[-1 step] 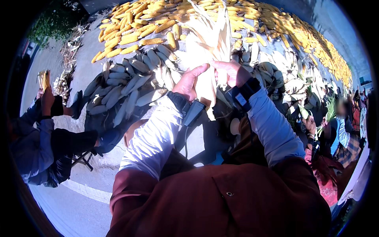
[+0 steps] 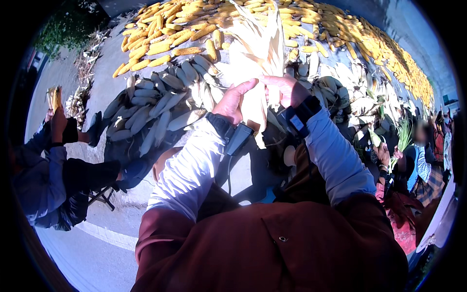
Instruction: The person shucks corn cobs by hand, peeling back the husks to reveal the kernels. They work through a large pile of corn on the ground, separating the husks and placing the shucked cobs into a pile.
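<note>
Out in front of me, my left hand (image 2: 233, 103) and my right hand (image 2: 288, 90) grip a corn husk (image 2: 270, 46) between them. Its pale leaves fan upward and away from me, while the lower end hangs below my fingers. Strong sunlight washes out its middle, so I cannot tell whether a cob is inside. Both thumbs press against it near each other. Just beyond and to the left of my left hand lies a heap of unshucked corn ears (image 2: 158, 100). Loose pale husks (image 2: 360, 100) are piled to the right of my right hand.
Bare yellow corn cobs (image 2: 168, 41) spread across the ground at the back, reaching far right. A seated person (image 2: 44, 175) at the left holds a partly husked cob (image 2: 55, 97). At the right, another person (image 2: 422, 160) is near green leaves (image 2: 404, 134).
The green leaves at the right have shifted slightly. My hands and the husk show no visible movement.
</note>
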Demonstrator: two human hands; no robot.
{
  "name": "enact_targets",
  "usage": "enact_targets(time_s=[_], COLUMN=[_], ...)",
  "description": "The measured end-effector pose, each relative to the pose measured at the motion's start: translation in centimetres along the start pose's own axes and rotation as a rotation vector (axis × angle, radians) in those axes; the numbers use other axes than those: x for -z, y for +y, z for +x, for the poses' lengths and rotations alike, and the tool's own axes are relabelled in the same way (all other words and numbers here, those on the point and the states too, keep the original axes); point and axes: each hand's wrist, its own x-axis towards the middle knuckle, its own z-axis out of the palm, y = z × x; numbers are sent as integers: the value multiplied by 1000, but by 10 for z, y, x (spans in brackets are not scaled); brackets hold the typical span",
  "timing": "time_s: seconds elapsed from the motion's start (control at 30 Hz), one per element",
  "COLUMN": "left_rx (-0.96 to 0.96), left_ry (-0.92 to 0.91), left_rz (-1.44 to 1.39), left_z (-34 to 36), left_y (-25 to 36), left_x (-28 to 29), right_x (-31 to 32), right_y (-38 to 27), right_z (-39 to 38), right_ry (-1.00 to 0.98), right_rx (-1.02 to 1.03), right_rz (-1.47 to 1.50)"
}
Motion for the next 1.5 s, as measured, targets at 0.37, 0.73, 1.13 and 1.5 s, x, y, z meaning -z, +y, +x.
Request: enact_targets(time_s=[0.37,0.73,1.13,1.5], left_rx=[-44,-67,-141,-116], left_ry=[14,51,-37,1], left_rz=[87,140,136,153], left_z=[-10,-7,-10,-2], left_y=[4,1,0,-7], left_x=[-13,-9,-11,-4], right_x=[-12,-14,-6,-17], right_y=[-3,-3,5,2], right_z=[-5,-5,3,-4], right_ry=[-23,78,127,78], right_rx=[-21,72,39,22], right_rz=[177,-73,-44,114])
